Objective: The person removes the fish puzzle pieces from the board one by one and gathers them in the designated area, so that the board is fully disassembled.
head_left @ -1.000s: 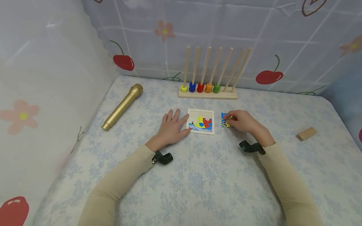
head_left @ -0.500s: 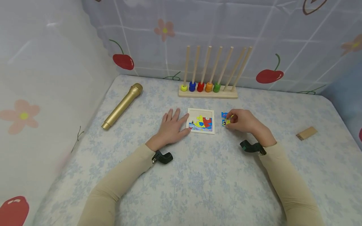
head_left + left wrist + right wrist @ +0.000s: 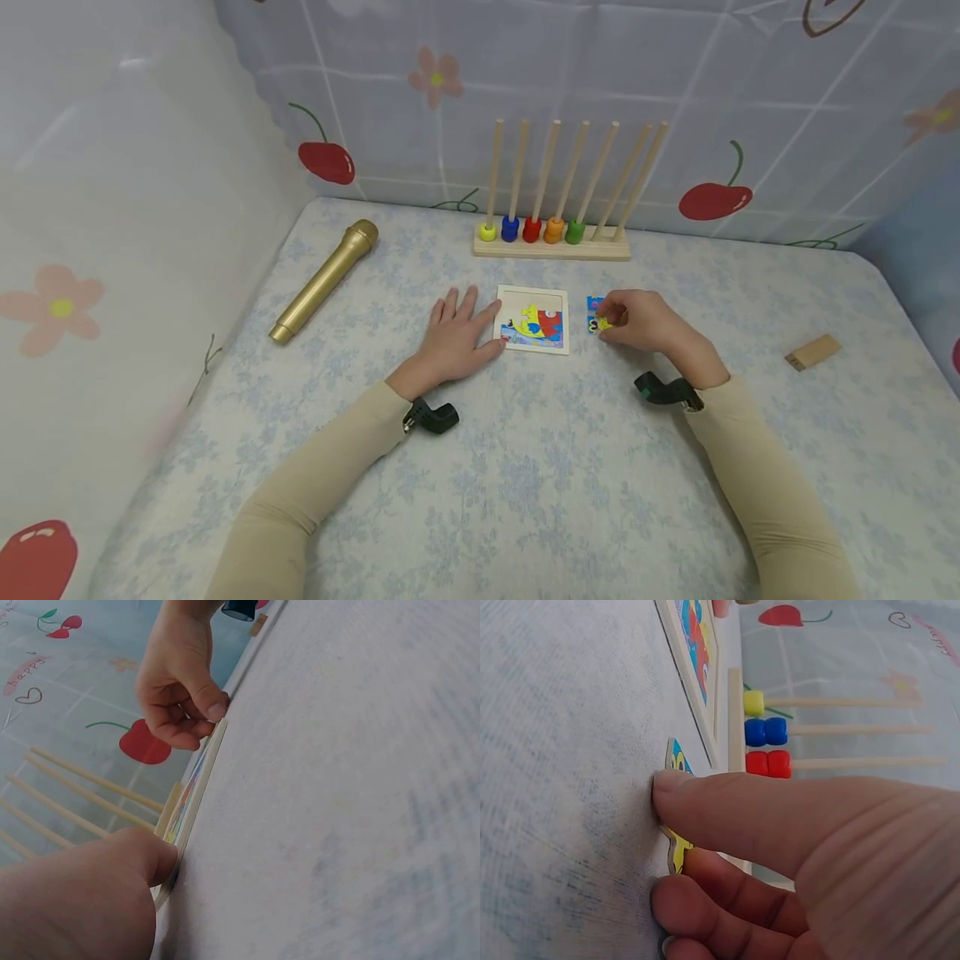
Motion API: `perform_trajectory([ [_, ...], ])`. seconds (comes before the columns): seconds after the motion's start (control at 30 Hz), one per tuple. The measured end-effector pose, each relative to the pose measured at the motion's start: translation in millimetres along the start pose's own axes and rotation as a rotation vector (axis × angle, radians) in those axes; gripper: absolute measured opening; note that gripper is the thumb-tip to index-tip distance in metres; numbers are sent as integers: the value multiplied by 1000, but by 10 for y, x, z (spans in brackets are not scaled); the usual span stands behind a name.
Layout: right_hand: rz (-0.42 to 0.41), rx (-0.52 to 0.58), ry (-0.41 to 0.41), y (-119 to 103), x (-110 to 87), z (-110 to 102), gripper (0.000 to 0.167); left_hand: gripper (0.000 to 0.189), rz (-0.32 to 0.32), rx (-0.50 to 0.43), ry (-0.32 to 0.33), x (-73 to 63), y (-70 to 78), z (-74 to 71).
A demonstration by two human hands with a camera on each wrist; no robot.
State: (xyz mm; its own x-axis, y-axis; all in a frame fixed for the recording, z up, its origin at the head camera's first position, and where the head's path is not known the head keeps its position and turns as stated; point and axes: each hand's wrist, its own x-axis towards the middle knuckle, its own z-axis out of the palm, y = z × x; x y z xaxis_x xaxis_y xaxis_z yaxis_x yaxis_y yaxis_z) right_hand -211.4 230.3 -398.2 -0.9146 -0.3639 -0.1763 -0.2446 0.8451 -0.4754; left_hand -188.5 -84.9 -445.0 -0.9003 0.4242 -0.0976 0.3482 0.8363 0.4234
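Observation:
In the head view my left hand lies flat with fingers spread, thumb and index fingertips at the left edge of a small wooden jigsaw tray. Yellow, red and blue pieces fill the tray's lower part; bare wood shows above them. Right of the tray, my right hand pinches a blue and yellow puzzle piece at the table surface. In the right wrist view the thumb covers the middle of that puzzle piece, with curled fingers beside it. Another blue piece shows just behind it.
A wooden rack with upright pegs and coloured beads stands at the back against the patterned curtain. A gold microphone lies at the left. Far to the right is a small wooden block.
My right fingers have shifted slightly on the puzzle piece, the thumb coming to its near edge. The left hand and the tray stay where they were.

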Motion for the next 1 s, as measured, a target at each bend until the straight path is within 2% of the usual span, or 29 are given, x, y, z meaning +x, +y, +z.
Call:
perform_trajectory([
  [0.53, 11, 5, -4, 17, 7, -5, 27, 69, 0, 15, 0, 2, -1, -7],
  [0.8, 19, -3, 17, 26, -15, -30, 33, 69, 0, 7, -7, 0, 5, -14],
  [1.0, 0, 3, 46, -4, -8, -41, 31, 69, 1, 8, -7, -3, -3, -12],
])
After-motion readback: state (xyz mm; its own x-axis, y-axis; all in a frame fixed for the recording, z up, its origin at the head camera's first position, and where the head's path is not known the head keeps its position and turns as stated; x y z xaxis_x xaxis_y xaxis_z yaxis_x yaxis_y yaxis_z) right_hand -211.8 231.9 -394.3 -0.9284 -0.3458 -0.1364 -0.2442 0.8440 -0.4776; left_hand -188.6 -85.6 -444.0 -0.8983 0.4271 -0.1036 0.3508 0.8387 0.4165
